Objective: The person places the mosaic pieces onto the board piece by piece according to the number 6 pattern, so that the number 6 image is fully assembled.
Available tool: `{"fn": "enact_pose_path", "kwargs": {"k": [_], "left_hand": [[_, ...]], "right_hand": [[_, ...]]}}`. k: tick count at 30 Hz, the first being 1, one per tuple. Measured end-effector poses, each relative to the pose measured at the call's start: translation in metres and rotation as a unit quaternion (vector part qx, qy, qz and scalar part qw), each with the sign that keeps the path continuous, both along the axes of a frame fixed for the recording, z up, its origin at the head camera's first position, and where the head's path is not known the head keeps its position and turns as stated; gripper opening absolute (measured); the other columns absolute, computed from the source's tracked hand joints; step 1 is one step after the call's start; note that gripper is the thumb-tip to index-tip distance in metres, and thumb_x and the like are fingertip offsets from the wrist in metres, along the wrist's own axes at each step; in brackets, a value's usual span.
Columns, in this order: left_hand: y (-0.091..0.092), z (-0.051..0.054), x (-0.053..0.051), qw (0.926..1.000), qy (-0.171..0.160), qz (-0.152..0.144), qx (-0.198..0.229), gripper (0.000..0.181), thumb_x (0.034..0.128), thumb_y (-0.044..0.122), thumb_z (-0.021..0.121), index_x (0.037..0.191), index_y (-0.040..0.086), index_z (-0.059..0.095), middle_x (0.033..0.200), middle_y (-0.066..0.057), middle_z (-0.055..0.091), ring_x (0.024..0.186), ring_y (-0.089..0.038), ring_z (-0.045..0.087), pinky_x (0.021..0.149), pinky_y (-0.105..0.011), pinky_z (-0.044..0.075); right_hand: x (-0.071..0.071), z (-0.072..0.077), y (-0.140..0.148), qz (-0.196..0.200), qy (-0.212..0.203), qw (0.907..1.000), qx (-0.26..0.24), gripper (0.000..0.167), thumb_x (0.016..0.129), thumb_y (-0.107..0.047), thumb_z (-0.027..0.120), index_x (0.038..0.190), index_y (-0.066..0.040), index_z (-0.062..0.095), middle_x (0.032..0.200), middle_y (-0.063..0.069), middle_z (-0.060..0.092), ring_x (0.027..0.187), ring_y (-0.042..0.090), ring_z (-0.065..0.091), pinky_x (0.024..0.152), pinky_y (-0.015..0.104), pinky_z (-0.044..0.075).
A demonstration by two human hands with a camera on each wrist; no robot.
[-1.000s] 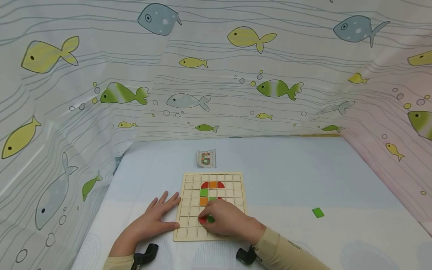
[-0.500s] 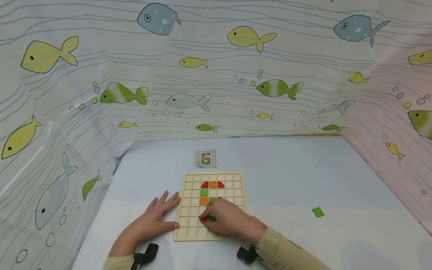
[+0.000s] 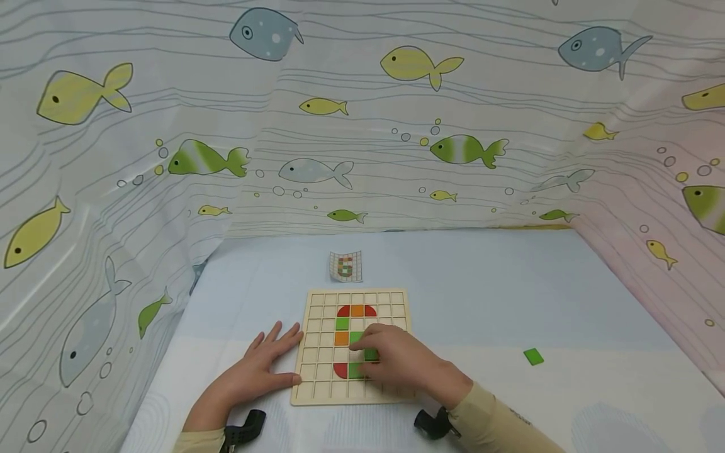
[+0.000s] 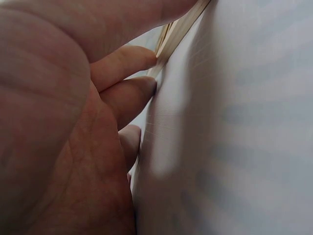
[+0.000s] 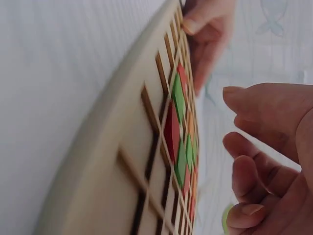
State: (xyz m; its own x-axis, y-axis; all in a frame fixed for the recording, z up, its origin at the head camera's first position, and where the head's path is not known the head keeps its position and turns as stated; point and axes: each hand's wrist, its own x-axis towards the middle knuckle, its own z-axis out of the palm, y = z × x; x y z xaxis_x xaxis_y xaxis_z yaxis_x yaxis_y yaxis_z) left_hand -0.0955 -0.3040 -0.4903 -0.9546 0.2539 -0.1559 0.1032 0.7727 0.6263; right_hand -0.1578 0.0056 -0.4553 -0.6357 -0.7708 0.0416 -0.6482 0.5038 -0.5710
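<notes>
A wooden grid board (image 3: 317, 391) lies on the table, with red rounded tiles and green and orange square tiles in its cells. My left hand (image 3: 263, 362) rests flat, fingers spread, its fingertips and thumb touching the board's left edge. Over the board's right half hovers my right hand (image 3: 404, 358), thumb and fingers apart, nothing between them. In its lower row sit a red rounded tile (image 3: 342, 370) and a green square tile (image 3: 355, 371), side by side. The right wrist view shows another red tile (image 5: 171, 131) beside the green one. From above, my right hand hides part of the pattern.
Behind the board lies a small pattern card (image 3: 345, 267) printed with a coloured grid. One loose green square tile (image 3: 533, 357) is on the table to the right. A fish-printed cloth (image 3: 362, 145) hangs around the back and sides.
My right hand has let go at the red rounded tile in the lower row and moved up and right, its fingers parting. That tile stays in its cell. My left hand keeps still.
</notes>
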Motion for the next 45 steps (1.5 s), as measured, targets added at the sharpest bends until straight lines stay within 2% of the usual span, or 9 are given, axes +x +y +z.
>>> {"fn": "enact_pose_path", "kwargs": {"k": [3, 6, 9, 17, 26, 28, 37, 45], "left_hand": [[0.000, 0.000, 0.000, 1.0000, 0.000, 0.000, 0.002, 0.090, 0.0797, 0.053, 0.076, 0.152, 0.013, 0.041, 0.160, -0.002, 0.029, 0.150, -0.035, 0.004, 0.117, -0.057, -0.003], [0.000, 0.001, 0.000, 1.0000, -0.002, 0.000, 0.001, 0.090, 0.0795, 0.054, 0.076, 0.152, 0.013, 0.041, 0.160, -0.002, 0.029, 0.150, -0.034, 0.004, 0.117, -0.057, -0.003], [0.000, 0.001, 0.000, 1.0000, -0.004, 0.001, 0.000, 0.091, 0.0791, 0.055, 0.076, 0.152, 0.013, 0.042, 0.160, -0.001, 0.029, 0.150, -0.034, 0.004, 0.117, -0.057, -0.003], [0.001, 0.003, 0.000, 0.9999, -0.010, 0.000, -0.005, 0.091, 0.0794, 0.055, 0.076, 0.152, 0.013, 0.041, 0.160, -0.001, 0.028, 0.150, -0.033, 0.003, 0.117, -0.056, -0.002], [0.001, 0.003, -0.002, 0.9996, -0.022, 0.005, -0.015, 0.092, 0.0795, 0.055, 0.075, 0.153, 0.014, 0.040, 0.160, -0.001, 0.027, 0.150, -0.033, 0.002, 0.118, -0.055, -0.002], [0.002, 0.003, -0.002, 0.9996, -0.021, 0.005, -0.016, 0.091, 0.0793, 0.055, 0.076, 0.153, 0.014, 0.040, 0.160, -0.001, 0.028, 0.150, -0.033, 0.002, 0.118, -0.056, -0.002], [0.000, 0.003, -0.001, 0.9998, -0.018, -0.003, -0.011, 0.091, 0.0801, 0.056, 0.074, 0.153, 0.013, 0.040, 0.160, -0.002, 0.028, 0.150, -0.034, 0.002, 0.117, -0.057, -0.002], [-0.001, 0.003, -0.001, 0.9999, -0.010, -0.009, -0.002, 0.092, 0.0800, 0.056, 0.075, 0.152, 0.011, 0.040, 0.160, -0.005, 0.028, 0.149, -0.037, 0.003, 0.116, -0.059, -0.002]], "right_hand": [[-0.005, 0.000, 0.014, -0.008, -0.007, 0.9997, -0.023, 0.030, 0.086, -0.022, 0.077, 0.116, -0.016, 0.075, 0.109, -0.009, 0.066, 0.090, 0.008, 0.061, 0.073, 0.019, 0.051], [-0.009, 0.001, 0.030, -0.032, -0.027, 0.9984, -0.037, 0.030, 0.086, -0.023, 0.076, 0.116, -0.016, 0.075, 0.108, -0.007, 0.066, 0.092, 0.010, 0.061, 0.074, 0.023, 0.052], [-0.012, 0.000, 0.049, -0.058, -0.025, 0.9972, -0.040, 0.030, 0.087, -0.024, 0.076, 0.117, -0.017, 0.074, 0.107, -0.007, 0.067, 0.089, 0.012, 0.061, 0.073, 0.025, 0.052], [-0.018, -0.012, 0.106, -0.135, 0.028, 0.9899, -0.035, 0.034, 0.084, -0.023, 0.080, 0.117, -0.018, 0.074, 0.107, -0.011, 0.066, 0.075, 0.011, 0.054, 0.063, 0.023, 0.047], [-0.021, -0.026, 0.158, -0.194, 0.083, 0.9739, -0.083, 0.033, 0.080, -0.017, 0.084, 0.111, -0.015, 0.076, 0.103, -0.006, 0.069, 0.070, 0.010, 0.047, 0.058, 0.022, 0.041], [-0.022, -0.028, 0.167, -0.212, 0.085, 0.9698, -0.085, 0.033, 0.079, -0.017, 0.084, 0.111, -0.015, 0.076, 0.104, -0.006, 0.069, 0.070, 0.009, 0.047, 0.058, 0.023, 0.041], [-0.024, -0.028, 0.204, -0.285, 0.057, 0.9565, -0.028, 0.035, 0.086, -0.027, 0.079, 0.119, -0.017, 0.073, 0.109, -0.004, 0.065, 0.076, 0.012, 0.046, 0.058, 0.026, 0.039], [-0.024, -0.029, 0.238, -0.334, 0.056, 0.9410, -0.003, 0.044, 0.091, -0.036, 0.072, 0.130, -0.015, 0.067, 0.111, 0.000, 0.067, 0.075, 0.013, 0.043, 0.055, 0.026, 0.036]]}}
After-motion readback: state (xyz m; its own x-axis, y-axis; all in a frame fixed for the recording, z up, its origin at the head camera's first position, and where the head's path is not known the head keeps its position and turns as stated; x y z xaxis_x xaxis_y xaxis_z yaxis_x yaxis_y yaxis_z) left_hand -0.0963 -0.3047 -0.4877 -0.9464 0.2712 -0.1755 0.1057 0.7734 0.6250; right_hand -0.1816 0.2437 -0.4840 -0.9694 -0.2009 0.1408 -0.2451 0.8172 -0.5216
